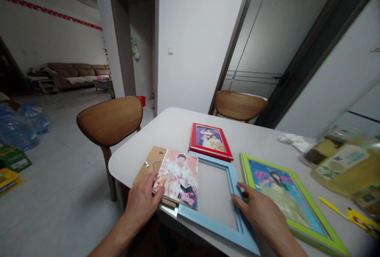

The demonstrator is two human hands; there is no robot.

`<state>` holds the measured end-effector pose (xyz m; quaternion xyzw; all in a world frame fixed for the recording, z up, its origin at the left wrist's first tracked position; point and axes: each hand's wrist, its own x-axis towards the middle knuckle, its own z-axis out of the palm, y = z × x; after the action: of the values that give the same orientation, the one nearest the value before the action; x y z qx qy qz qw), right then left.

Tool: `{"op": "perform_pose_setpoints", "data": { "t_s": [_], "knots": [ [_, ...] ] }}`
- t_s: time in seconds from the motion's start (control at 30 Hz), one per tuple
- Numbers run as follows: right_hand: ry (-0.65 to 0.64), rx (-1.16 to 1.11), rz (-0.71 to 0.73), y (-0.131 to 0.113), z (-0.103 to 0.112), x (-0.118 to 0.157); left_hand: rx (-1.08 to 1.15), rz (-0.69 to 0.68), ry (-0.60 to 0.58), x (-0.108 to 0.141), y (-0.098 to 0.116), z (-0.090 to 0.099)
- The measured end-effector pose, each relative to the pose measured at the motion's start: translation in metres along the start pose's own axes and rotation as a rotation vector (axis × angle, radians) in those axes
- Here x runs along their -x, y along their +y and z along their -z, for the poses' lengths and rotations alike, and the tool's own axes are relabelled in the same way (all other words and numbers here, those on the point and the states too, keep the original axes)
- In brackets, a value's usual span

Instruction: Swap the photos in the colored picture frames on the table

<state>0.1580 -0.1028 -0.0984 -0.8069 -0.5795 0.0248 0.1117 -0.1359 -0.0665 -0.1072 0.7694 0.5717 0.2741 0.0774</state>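
Note:
My left hand (141,203) grips the left edge of a pink floral photo print (178,178), which lies over a brown cardboard frame backing (148,166) with a small metal clip. My right hand (255,213) holds the right side of a light blue picture frame (219,235), which lies flat on the white table (252,138) with a grey panel inside. A red framed photo (210,140) rests against the blue frame's top edge. To the right of my right hand lies a lime green framed picture (282,197).
Clear plastic packaging (341,166) and a crumpled white tissue (293,141) lie at the table's right side, with a yellow strip (356,217) near its edge. Wooden chairs (109,120) stand at the table. Bagged items (18,130) sit on the floor at left.

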Motion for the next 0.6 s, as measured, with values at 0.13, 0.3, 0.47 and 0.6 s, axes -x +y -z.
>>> {"op": "perform_pose_setpoints", "data": {
  "t_s": [0.13, 0.3, 0.47, 0.6],
  "knots": [
    [0.127, -0.084, 0.034, -0.007, 0.005, 0.001, -0.028, -0.073, -0.007, -0.001, 0.003, 0.001],
    [-0.016, -0.482, 0.167, -0.042, 0.002, -0.002, 0.082, -0.221, -0.071, -0.002, 0.018, 0.0],
    [-0.157, -0.834, 0.119, -0.078, -0.022, -0.014, 0.118, -0.336, -0.197, 0.0, 0.034, -0.001],
    [-0.209, -1.1, 0.075, -0.1, -0.022, -0.015, 0.095, -0.366, -0.234, 0.001, 0.045, -0.009]
  ]
}}
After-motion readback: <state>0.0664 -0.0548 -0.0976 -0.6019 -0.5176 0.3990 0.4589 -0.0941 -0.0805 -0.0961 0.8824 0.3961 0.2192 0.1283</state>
